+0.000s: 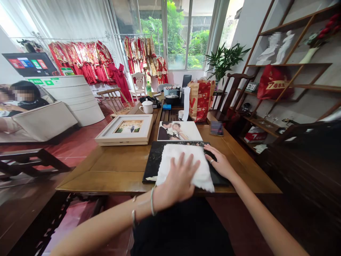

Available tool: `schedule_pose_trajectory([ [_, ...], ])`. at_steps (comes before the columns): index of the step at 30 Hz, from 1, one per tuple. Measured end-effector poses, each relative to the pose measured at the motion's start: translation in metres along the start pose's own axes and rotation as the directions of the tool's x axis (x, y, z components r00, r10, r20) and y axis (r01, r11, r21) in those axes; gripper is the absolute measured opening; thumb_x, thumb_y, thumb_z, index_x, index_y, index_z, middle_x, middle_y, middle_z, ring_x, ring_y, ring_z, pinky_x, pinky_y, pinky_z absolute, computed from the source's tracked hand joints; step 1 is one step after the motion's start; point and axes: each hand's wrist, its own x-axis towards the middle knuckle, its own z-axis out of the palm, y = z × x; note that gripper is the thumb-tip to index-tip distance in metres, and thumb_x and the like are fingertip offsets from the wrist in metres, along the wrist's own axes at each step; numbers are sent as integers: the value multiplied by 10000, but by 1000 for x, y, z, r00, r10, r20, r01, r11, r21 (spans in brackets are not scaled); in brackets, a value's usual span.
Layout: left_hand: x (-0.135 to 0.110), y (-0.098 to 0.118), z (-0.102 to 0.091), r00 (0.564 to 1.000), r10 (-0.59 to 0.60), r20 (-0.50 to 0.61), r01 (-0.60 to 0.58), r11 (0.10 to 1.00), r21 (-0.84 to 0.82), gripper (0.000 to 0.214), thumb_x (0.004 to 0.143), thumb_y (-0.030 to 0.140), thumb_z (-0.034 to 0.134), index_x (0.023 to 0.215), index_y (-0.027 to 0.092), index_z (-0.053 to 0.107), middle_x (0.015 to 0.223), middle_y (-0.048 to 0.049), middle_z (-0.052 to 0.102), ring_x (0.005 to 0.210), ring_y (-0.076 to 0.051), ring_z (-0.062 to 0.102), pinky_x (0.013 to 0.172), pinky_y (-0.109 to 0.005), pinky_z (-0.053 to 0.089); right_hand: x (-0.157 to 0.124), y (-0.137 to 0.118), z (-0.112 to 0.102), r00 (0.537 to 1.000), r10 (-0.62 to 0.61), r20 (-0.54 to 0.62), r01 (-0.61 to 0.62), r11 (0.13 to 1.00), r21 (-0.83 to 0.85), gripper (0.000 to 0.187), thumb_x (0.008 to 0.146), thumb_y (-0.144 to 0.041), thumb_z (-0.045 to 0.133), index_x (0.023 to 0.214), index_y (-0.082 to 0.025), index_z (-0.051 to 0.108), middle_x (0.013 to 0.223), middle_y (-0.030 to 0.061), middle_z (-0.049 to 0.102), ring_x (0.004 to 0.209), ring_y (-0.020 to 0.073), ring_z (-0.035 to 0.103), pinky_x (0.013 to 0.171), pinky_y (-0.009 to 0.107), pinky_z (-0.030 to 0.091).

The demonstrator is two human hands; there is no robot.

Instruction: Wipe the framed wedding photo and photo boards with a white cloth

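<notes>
A white cloth [166, 156] lies spread over a dark, flat panel [152, 161] with a floral pattern, near the front edge of the table. My left hand [179, 176] rests flat on the cloth, its fingers spread. At the panel's right side, my right hand [220, 161] lies with fingers stretched over its surface and the cloth's edge; a ring is on one finger. Much of the panel is hidden under the cloth and my hands. Just behind it lies a photo print [178, 131] of a couple.
A pale framed picture [150, 129] lies on the table [114, 160] to the left. Behind stand a white lidded mug [146, 106], a red and brown paper bag [201, 101] and a small blue box [167, 106]. Wooden shelves [290, 65] are at the right; a person [30, 101] sits at the far left.
</notes>
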Motion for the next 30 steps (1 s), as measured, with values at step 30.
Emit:
schedule_pose_trajectory([
  [30,-44,-10,-11,998,28,52,-21,992,-124,822,708,226,518,1465,297,204,1547,-59,161,1394,-351,117,1035,-618,201,2,5,-8,1000,10,15,-9,999,-46,324,868,-361,497,1134,-223,623,1325,102,562,1294,255,451,1102,490,311],
])
